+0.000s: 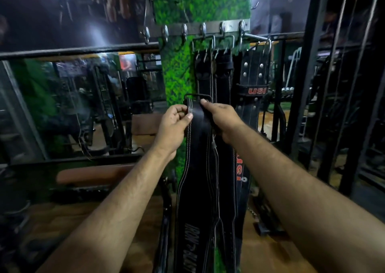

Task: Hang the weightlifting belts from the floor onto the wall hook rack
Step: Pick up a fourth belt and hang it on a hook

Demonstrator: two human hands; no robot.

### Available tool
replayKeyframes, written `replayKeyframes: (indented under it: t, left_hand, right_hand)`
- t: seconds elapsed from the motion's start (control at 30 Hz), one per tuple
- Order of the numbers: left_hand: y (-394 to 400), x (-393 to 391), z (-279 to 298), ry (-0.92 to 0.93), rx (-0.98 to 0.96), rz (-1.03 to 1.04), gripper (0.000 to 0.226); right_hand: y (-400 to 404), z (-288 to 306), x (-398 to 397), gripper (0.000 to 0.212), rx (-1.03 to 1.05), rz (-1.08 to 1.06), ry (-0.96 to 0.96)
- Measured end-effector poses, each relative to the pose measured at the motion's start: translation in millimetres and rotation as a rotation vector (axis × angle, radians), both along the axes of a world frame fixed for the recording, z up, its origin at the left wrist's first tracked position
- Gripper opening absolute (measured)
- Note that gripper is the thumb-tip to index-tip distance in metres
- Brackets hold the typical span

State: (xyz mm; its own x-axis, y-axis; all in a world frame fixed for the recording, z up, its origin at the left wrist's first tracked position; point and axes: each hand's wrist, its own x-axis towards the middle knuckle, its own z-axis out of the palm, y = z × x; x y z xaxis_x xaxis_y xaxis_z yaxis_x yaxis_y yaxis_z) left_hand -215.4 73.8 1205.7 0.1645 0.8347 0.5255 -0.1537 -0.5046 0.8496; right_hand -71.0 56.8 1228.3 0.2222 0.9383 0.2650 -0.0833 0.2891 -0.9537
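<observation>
A black weightlifting belt (pixel 198 168) with white stitching hangs down in front of me, its buckle end up at chest height. My left hand (pixel 174 126) pinches its left edge just below the buckle. My right hand (pixel 220 120) grips the right side of the same end. Above, a metal hook rack (pixel 195 29) is fixed across a green leafy panel (pixel 177 68). Its left hooks are bare. Two black belts (pixel 214 74) and a studded belt marked USI (pixel 253 78) hang from the right hooks, behind the belt I hold.
A mirror wall (pixel 73 106) with a metal rail runs along the left. A brown padded bench (pixel 93 174) stands low on the left. Dark machine frames and cables (pixel 343 85) fill the right side. The floor (pixel 260 252) is wood-coloured.
</observation>
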Motion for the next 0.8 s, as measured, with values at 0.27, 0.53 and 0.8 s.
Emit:
replayKeyframes:
  t: [0.27,0.53,0.8]
  left_hand:
    - [10.9,3.5,8.5,0.046,-0.010,0.064,0.012]
    - [6.8,5.8,25.4,0.089,0.107,0.119,0.029]
    - [9.2,23.4,17.0,0.015,0.145,0.138,0.032]
  right_hand:
    - [11.4,-5.4,7.1,0.027,0.131,0.084,0.033]
    - [20.9,11.2,-0.2,0.022,0.152,0.193,0.210]
    - [29.6,39.5,-5.0,0.023,0.504,-0.069,0.060]
